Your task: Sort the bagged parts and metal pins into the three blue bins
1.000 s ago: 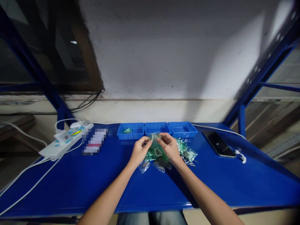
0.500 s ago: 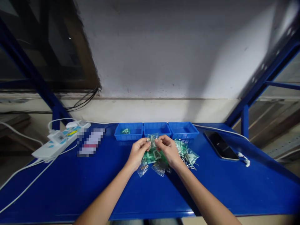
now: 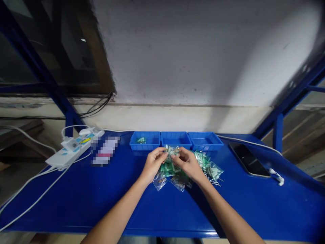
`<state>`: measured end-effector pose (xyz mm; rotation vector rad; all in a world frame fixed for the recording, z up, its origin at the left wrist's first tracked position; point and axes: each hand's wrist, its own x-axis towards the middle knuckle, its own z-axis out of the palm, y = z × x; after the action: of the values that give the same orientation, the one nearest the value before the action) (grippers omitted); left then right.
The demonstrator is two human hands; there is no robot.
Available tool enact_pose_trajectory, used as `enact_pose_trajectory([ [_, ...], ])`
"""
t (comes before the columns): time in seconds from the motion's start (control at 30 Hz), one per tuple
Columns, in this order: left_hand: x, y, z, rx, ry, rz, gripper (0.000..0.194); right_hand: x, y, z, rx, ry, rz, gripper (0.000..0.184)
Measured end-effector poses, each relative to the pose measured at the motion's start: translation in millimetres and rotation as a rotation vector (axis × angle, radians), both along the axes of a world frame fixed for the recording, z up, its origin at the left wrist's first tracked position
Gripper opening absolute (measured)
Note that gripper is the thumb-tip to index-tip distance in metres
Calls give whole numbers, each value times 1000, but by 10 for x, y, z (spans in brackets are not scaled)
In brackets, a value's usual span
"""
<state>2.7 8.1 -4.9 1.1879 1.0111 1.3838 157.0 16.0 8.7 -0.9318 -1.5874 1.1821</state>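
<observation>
Parted slightly, left hand [image 3: 155, 162] and right hand [image 3: 188, 163] pinch crinkly clear plastic [image 3: 172, 151].

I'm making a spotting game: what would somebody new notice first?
Probably the bright blue table, stretching across the view. Next, both hands, left and right, pinching a small clear packet above a shiny green heap, before three blue trays.
</observation>
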Motion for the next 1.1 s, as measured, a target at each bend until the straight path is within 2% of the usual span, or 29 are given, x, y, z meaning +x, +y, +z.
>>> enact_pose_trajectory([
  [0.17,-10,-42,41,9,32,-87,24,22,-18,17,17,-74,-1,31],
  [0.37,-16,-58,62,46,111,-57,24,4,-53,36,25,-133,-40,34],
  [0.57,-4,-63,66,28,203,-90,28,-44,-90,21,49,-3,-142,25],
  [0.73,-2,-64,50,13,270,-17,31,-47,-110,11,146,-48,-186,15],
  [0.83,9,-64,61,-17,175,34,37,-30,-116,31,330,-135,-230,3],
  [0.97,-3,-58,132,-243,-213,-66,50,-16,-121,46,603,-217,-263,13],
  [1.03,-24,-50,152,-293,-340,-106,46,-24,-129,33,671,-253,-245,17],
  [1.1,-42,-39,140,-245,-356,-114,36,-45,-143,13,708,-290,-204,20],
])
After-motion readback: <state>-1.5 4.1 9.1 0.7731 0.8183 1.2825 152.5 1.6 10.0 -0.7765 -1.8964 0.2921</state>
